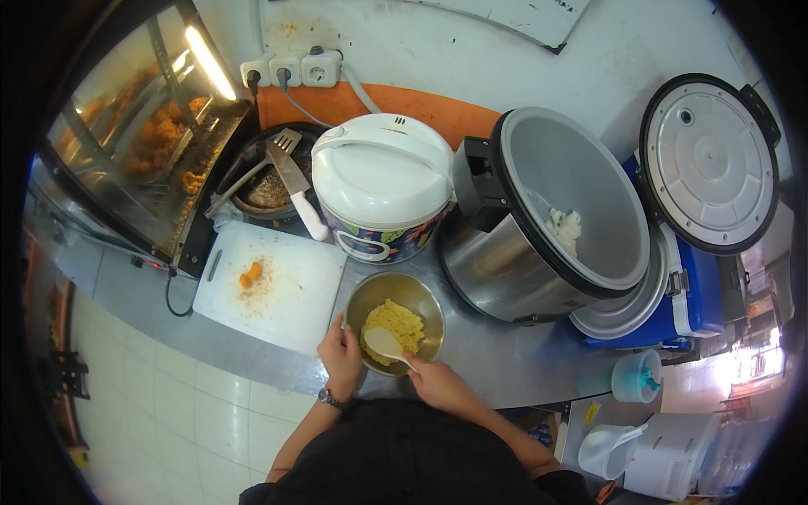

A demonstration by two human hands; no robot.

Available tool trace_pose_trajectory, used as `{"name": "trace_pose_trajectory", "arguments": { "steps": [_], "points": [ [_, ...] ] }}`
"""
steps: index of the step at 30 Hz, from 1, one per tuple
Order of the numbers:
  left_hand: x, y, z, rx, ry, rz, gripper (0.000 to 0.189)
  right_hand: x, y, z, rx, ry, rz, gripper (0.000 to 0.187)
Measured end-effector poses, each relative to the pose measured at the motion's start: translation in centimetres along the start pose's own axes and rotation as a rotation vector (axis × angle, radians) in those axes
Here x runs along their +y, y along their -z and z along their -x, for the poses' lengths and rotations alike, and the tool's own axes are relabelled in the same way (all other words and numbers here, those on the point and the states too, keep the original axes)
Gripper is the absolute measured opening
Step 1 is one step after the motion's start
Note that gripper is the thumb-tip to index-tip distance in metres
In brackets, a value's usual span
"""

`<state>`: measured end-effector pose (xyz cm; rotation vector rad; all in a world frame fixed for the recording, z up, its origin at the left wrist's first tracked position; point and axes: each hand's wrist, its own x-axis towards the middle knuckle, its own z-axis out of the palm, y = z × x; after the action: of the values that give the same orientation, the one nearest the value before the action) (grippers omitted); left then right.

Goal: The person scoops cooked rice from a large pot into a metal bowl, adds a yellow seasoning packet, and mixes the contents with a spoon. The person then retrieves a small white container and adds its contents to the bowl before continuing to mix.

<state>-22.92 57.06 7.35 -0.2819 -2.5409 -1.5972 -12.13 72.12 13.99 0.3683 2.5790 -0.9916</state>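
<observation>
A metal mixing bowl (431,303) sits on the steel counter before me, with yellow rice (404,320) inside. My left hand (341,353) grips the bowl's left rim, thumb on the edge. In my right hand (442,385) is the handle of a white rice paddle (384,341), its blade resting on the rice. Just behind the bowl stands a white rice cooker (382,177) with its lid down and a patterned body. To the right, a large steel rice warmer (505,265) has its lid (710,164) raised, and some white rice (564,228) lies inside.
Left of the bowl, a white cutting board (297,259) bears orange scraps (250,275). A knife (297,183) and a slotted spatula (252,170) lie across a dark pan (271,196). A lit glass display case (145,139) holds fried food. A blue cooler box (701,297) and plastic tubs (636,377) stand right.
</observation>
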Motion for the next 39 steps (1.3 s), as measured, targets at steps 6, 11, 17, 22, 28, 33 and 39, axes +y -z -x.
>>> {"name": "trace_pose_trajectory", "arguments": {
  "steps": [6, 11, 17, 22, 28, 33, 39],
  "points": [
    [0.5, 0.3, -0.1, -0.078, -0.078, 0.000, 0.030, 3.4, 4.9, -2.1, 0.068, 0.119, -0.308, 0.039],
    [1.1, 0.1, -0.2, -0.073, -0.177, -0.023, 0.032, 0.6, 1.5, -2.0, -0.075, -0.091, -0.020, 0.040],
    [0.4, 0.9, -0.6, -0.089, -0.136, -0.038, 0.034, 3.3, 6.3, 0.2, -0.115, 0.084, -0.219, 0.035],
    [0.9, 0.3, 0.0, -0.056, -0.142, -0.067, 0.036, 2.9, 2.2, -0.5, 0.079, -0.168, -0.153, 0.035],
    [2.3, 0.1, -0.1, -0.051, -0.164, -0.024, 0.035, 2.5, -1.2, 1.3, -0.062, 0.012, -0.203, 0.039],
    [1.8, 0.6, -1.0, -0.077, -0.183, -0.024, 0.034, 2.3, 6.0, 2.1, -0.143, 0.185, -0.227, 0.034],
    [0.8, 1.1, -1.9, -0.187, -0.206, 0.008, 0.032, 2.8, 7.8, 0.0, 0.173, 0.139, 0.650, 0.030]
  ]
}}
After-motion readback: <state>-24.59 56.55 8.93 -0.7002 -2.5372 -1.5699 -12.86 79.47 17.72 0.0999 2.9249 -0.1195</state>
